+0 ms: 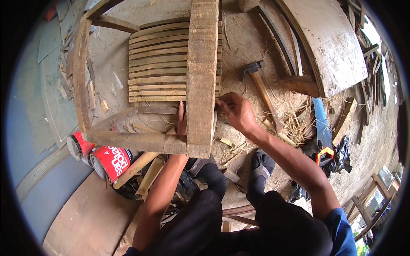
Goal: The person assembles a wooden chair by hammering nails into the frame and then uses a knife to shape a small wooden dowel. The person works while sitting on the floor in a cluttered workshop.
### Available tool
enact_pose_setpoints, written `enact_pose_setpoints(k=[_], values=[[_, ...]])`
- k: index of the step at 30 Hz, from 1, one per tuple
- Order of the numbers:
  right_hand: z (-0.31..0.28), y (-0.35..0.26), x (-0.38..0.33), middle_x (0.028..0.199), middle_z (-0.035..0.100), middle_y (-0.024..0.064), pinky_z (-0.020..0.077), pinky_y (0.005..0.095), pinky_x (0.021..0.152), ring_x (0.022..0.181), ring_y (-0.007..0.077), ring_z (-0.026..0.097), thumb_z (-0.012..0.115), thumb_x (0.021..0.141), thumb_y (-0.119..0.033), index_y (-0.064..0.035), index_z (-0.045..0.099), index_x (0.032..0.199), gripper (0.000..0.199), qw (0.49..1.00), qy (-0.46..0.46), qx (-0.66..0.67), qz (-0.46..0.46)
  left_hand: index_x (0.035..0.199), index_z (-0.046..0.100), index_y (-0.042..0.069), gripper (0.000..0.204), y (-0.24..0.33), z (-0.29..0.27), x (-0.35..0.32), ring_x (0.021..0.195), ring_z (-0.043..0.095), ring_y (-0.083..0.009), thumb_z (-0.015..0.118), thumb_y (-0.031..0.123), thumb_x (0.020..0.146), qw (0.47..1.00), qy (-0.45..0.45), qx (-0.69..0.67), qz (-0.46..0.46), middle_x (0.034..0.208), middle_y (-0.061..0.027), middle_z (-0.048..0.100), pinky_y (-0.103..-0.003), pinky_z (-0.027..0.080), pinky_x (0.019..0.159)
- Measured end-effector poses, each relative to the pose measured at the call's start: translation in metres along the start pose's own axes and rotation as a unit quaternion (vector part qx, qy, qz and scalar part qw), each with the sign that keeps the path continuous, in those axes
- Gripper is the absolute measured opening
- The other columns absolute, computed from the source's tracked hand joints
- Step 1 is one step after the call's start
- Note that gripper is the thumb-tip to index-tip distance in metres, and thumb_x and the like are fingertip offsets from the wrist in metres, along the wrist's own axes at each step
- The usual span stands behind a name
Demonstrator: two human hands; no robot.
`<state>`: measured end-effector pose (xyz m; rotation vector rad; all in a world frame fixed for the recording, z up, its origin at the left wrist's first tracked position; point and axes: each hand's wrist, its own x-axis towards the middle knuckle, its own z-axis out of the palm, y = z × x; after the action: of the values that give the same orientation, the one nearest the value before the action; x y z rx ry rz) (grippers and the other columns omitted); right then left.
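Observation:
A wooden frame stands before me, with a thick rough beam (pixel 202 64) running across it. Thin bamboo slats (pixel 158 64) lie in rows across the frame and pass behind the beam. My right hand (pixel 239 113) is closed, thumb and forefinger pinching the right end of the nearest bamboo slat (pixel 158 98) beside the beam. My left hand (pixel 182 121) reaches up under the frame's near rail (pixel 136 141). One of its fingers stretches out to that slat's near edge; the beam and rail hide the rest of the hand.
A hammer (pixel 265 96) lies on the dusty ground to the right, near bamboo shavings (pixel 294 123). Farther right are a wooden panel (pixel 333 51) and a saw with an orange handle (pixel 325 154). Red cans (pixel 112 164) and bamboo pieces (pixel 137 170) sit at the left.

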<state>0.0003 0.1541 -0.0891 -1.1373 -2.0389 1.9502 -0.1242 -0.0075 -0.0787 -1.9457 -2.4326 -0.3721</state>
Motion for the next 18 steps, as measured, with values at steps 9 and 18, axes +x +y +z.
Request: enact_pose_setpoints(k=[9,18], values=[[-0.001,0.004,0.012,0.092,0.075,0.0178,0.0570,0.0356,0.078,0.086,0.0243,0.074,0.071,0.094,-0.020,0.0025,0.068,0.103,0.025,0.999,-0.004,0.042,-0.022,0.156,0.034,0.003,0.070,0.000,-0.005,-0.003,0.156,0.016,-0.0343,0.052,0.037,0.097,0.981,-0.156,0.072,-0.087,0.166,-0.0222,0.022,-0.054,0.013,0.127],[-0.007,-0.008,0.006,0.094,0.071,0.0154,0.0564,0.0349,0.079,0.089,0.0221,0.071,0.067,0.097,-0.024,0.0067,0.063,0.109,0.033,0.999,-0.034,-0.005,-0.035,0.158,0.024,-0.003,0.072,0.016,0.012,-0.002,0.157,0.016,-0.0339,0.044,0.034,0.100,0.979,-0.085,-0.127,-0.132,0.167,-0.0228,0.018,-0.049,0.010,0.127]])
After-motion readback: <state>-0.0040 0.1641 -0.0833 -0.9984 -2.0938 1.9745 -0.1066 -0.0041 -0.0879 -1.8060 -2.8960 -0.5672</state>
